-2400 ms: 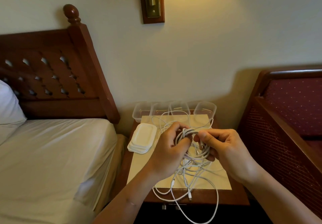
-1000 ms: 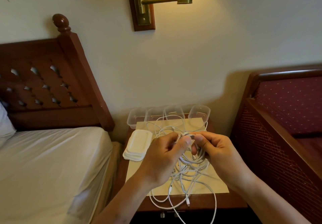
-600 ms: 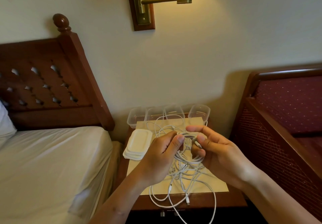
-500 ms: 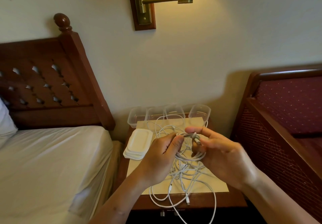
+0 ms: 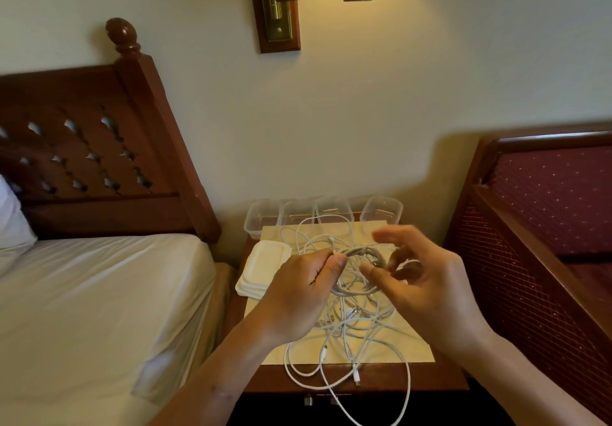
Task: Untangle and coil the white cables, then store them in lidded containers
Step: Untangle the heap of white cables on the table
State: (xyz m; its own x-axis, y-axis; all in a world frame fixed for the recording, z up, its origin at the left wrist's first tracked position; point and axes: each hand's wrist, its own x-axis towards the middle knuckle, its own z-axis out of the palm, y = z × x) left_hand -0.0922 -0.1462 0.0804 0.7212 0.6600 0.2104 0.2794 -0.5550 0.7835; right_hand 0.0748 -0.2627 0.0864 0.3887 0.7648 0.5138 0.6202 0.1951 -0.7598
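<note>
Dark wooden table (image 5: 440, 376) beside white-sheeted bed (image 5: 99, 293). Our left hand (image 5: 298, 296) grip pinched small white cable coil (image 5: 362, 252); right hand (image 5: 427, 293) grip wide, blurred. Risk: unsupported coil could spring open, tail snagging tangled white cables (image 5: 351, 323) below.

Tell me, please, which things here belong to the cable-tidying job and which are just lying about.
Job: white cables, partly coiled in the left hand; clear containers; stack of lids; bedside table.
Lying about: bed; headboard; pillow; wall lamp; upholstered seat.
</note>
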